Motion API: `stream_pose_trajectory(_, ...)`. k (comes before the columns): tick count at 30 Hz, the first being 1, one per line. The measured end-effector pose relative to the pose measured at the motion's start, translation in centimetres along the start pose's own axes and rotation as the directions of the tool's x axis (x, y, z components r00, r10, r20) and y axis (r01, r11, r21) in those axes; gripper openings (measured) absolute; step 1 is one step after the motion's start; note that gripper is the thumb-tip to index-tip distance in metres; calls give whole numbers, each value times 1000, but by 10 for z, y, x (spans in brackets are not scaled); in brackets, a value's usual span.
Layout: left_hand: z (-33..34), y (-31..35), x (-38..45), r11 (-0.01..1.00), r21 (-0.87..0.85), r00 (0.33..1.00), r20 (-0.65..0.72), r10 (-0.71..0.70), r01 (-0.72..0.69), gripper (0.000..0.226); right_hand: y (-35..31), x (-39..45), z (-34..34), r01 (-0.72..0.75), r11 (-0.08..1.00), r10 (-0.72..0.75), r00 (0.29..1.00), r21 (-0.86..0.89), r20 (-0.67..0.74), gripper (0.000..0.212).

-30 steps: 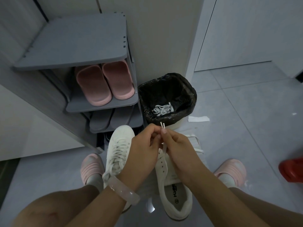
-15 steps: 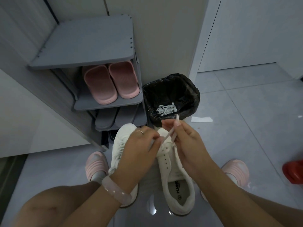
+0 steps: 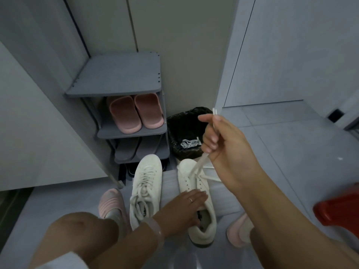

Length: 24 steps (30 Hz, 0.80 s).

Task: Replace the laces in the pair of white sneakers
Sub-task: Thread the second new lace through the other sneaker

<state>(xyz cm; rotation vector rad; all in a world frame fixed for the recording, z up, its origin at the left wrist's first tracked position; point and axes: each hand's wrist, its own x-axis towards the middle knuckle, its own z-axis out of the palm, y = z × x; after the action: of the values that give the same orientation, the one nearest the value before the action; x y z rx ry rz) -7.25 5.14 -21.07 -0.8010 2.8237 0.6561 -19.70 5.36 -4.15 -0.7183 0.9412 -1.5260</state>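
Gripping: right hand (image 3: 227, 144), right of centre, raised with its grip clenched on the lace (image 3: 198, 166); both stiff white tips stick out together above the fingers.
Lace: flat, woven, white; two strands run down taut from the fist to the front eyelets of the right sneaker (image 3: 196, 193).
Left hand (image 3: 182, 208): lower centre, palm down, fingers spread flat over the right sneaker's opening, pressing it to the floor (image 3: 291, 156); a thin ring and a pale, smooth bangle show.
Left sneaker (image 3: 145, 189): just beside the other, smooth white upper, fully laced.
Bin (image 3: 184, 121): black crinkled liner, square mouth, loose white laces inside, beyond the sneakers' toes.
Rack (image 3: 116, 74): grey, flat-shelved, centre left; ribbed pink slippers (image 3: 136, 113) on its middle shelf.
Floor: glossy grey tiles.
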Motion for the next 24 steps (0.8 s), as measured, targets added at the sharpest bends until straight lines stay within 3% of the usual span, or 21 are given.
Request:
stream_pose_trajectory(6, 11, 7, 19, 993, 38, 980, 164, -113, 109, 58, -17, -26, 25, -28, 997, 28, 1000, -67, -2, 32)
stream_pose_trajectory(10, 11, 6, 24, 985, -62, 965, 219, -146, 163, 57, -60, -38, 38, 95, 993, -102, 990, 75, 101, 31)
stream_pose_trajectory(12, 8, 7, 19, 934, -298, 978, 128, -165, 197, 47, -73, -39, 39, 126, 988, -135, 984, 86, 114, 31)
stream_pose_trajectory(13, 6, 6, 18, 854, -478, 974, 12, -228, 206, 35, -71, -39, 37, 112, 990, -121, 987, 87, 102, 32)
stream_pose_trajectory(15, -7, 3, 14, 646, -736, 846, -201, -494, 203, 8, -55, -39, 30, 59, 994, -64, 996, 87, 58, 31)
stream_pose_trajectory(16, -12, -2, 15, 573, -801, 763, -258, -592, 173, 15, -44, -39, 27, 31, 995, -35, 999, 91, 41, 31)
stream_pose_trajectory(17, -16, -7, 18, 554, -818, 739, -276, -614, 155, 23, -35, -39, 25, 7, 994, -11, 999, 110, 33, 31)
stream_pose_trajectory(18, -23, -8, 20, 567, -809, 781, -249, -572, 157, 29, -29, -40, 25, -17, 989, 12, 999, 147, 34, 30)
stream_pose_trajectory(20, -34, -6, 24, 688, -694, 873, -181, -453, 213, 27, -22, -40, 23, -55, 969, 40, 997, 240, 64, 27)
stream_pose_trajectory(22, -50, 0, 24, 766, -599, 902, -162, -401, 233, 15, -22, -40, 13, -71, 958, 56, 997, 277, 61, 22)
stream_pose_trajectory(24, -63, -2, 20, 841, -509, 930, -189, -316, 183, 21, -19, -36, -8, -81, 965, 83, 997, 249, 3, 23)
